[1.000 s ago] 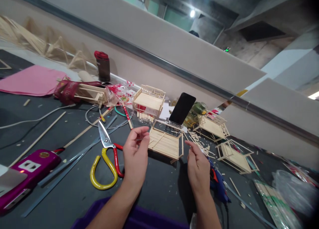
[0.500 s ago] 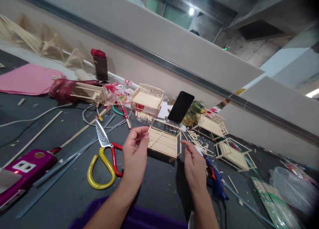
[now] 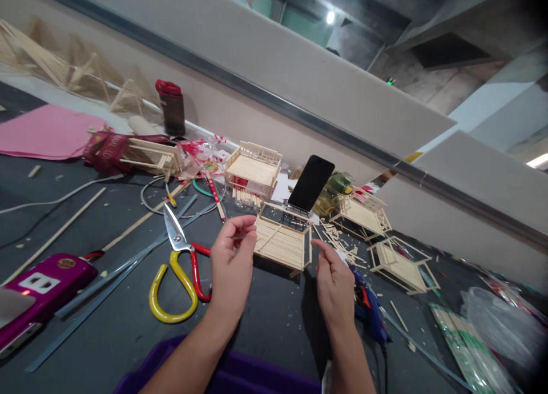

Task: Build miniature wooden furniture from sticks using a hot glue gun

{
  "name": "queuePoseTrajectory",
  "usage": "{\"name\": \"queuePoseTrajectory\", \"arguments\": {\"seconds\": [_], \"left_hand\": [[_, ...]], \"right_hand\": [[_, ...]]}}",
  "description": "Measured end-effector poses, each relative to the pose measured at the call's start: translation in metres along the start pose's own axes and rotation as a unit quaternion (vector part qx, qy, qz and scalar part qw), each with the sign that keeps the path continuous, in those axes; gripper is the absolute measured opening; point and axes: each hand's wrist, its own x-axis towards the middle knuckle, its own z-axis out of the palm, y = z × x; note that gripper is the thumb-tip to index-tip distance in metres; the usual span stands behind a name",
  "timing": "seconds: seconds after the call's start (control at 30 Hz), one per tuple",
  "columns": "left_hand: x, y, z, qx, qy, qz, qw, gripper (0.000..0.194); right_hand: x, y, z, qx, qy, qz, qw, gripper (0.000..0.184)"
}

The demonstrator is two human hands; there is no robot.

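A small platform model of thin wooden sticks (image 3: 280, 242), with a slatted floor and a raised frame at its far side, is in front of me. At its left edge, my left hand (image 3: 233, 262) pinches the model between thumb and fingers. My right hand (image 3: 334, 274) is by the model's right side, its fingers curled and the index fingertip close to the corner post. Whether that fingertip touches the post I cannot tell, and the inside of this hand is hidden. A phone (image 3: 311, 183) leans on a stand just behind the model.
Scissors (image 3: 176, 240) with red and yellow handles lie left of my left hand. A blue glue gun (image 3: 371, 308) is beside my right hand. More stick models (image 3: 252, 168) stand behind, near cut stick pieces (image 3: 338, 240). A purple tray (image 3: 257, 377) is below my forearms.
Hands and model hold almost the same position. The view has shifted very slightly; nothing has visibly been taken hold of or let go.
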Motion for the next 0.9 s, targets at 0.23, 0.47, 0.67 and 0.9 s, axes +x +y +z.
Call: {"name": "queuePoseTrajectory", "arguments": {"seconds": [0.23, 0.47, 0.67, 0.9], "left_hand": [[0.0002, -0.0001, 0.0001, 0.003, 0.000, 0.002, 1.000, 0.017], [-0.0004, -0.0013, 0.0003, 0.004, -0.005, -0.005, 1.000, 0.016], [0.0004, -0.0011, 0.0001, 0.008, -0.008, -0.001, 1.000, 0.016], [0.0010, -0.0031, 0.0002, 0.018, -0.012, 0.000, 1.000, 0.017]], "right_hand": [[0.0002, -0.0001, 0.0002, 0.000, 0.010, -0.013, 1.000, 0.038], [0.0007, -0.0004, 0.0005, 0.000, 0.005, -0.012, 1.000, 0.037], [-0.0005, 0.0004, 0.0004, 0.016, 0.008, -0.014, 1.000, 0.035], [-0.0008, -0.0007, 0.0010, 0.017, 0.007, -0.033, 0.999, 0.033]]}}
